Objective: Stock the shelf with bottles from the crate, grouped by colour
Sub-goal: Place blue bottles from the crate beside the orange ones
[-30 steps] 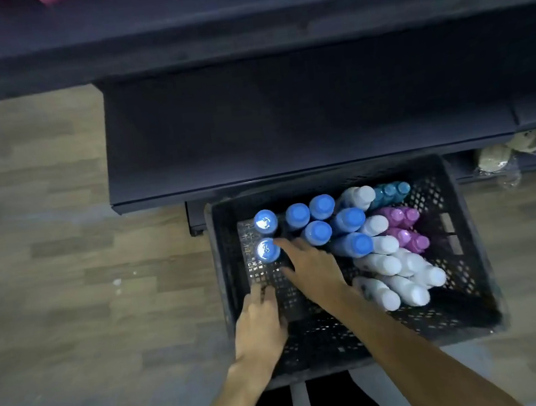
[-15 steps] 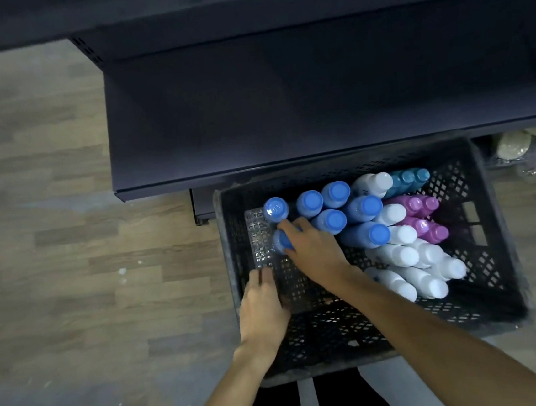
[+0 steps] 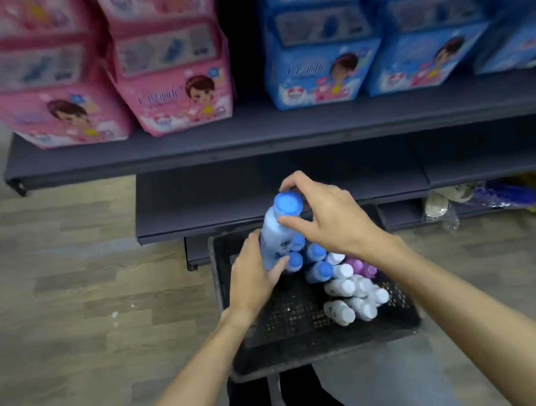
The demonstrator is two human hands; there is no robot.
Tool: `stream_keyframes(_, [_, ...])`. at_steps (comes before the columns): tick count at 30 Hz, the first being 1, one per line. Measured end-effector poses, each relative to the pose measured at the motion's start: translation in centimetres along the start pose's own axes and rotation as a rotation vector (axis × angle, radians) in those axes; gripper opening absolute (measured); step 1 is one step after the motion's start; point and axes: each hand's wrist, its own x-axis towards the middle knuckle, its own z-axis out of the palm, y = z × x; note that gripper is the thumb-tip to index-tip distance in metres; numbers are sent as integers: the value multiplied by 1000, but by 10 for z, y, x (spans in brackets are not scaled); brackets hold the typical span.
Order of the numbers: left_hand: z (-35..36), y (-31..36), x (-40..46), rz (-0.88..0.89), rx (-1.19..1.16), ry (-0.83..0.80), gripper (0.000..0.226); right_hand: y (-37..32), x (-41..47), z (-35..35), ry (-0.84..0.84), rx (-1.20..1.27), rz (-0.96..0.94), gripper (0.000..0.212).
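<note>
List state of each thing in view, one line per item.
Blue-capped bottle: lifted above crate, cap on, held in both hands.
Right hand: fingers pinch the cap.
Left hand: curled round bottle body.
Black crate: on floor, partly filled.
White-capped bottles: leaning in crate.
Lower shelf: bare where visible.

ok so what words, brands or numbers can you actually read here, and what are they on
None can be read for certain.
Pink packs: a brand word beside the cartoon child, too blurred to read.
Blue packs: the same kind of word, blurred.
Blue-capped bottle held in both hands: a dark label mark, too small to read.
White bottles in the crate: label marks, unreadable.
</note>
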Motion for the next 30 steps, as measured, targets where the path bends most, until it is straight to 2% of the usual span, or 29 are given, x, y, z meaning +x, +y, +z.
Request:
stream_keyframes(7, [-46,78,16,142,68,78,44,-39,-5,-69,169,50,-30,43])
stream_keyframes(12, [-82,131,26,249,120,166,53,-67,-13,-113,306,275,-58,47])
stream_keyframes(14, [-98,153,29,302,110,220,56,-76,-17,-127,321,367,-99,55])
stream_keyframes(17, [-126,192,31,384,71,280,54,-88,-19,-148,334,371,-159,69])
stream_keyframes(20, [-153,229,32,468,78,304,55,-104,-16,-173,390,320,-212,61])
stream_keyframes(25, [-197,280,26,607,82,371,58,-144,-17,-223,468,269,-357,64])
stream_keyframes(30, [-243,323,18,750,91,453,53,-192,-22,-269,570,240,-484,55])
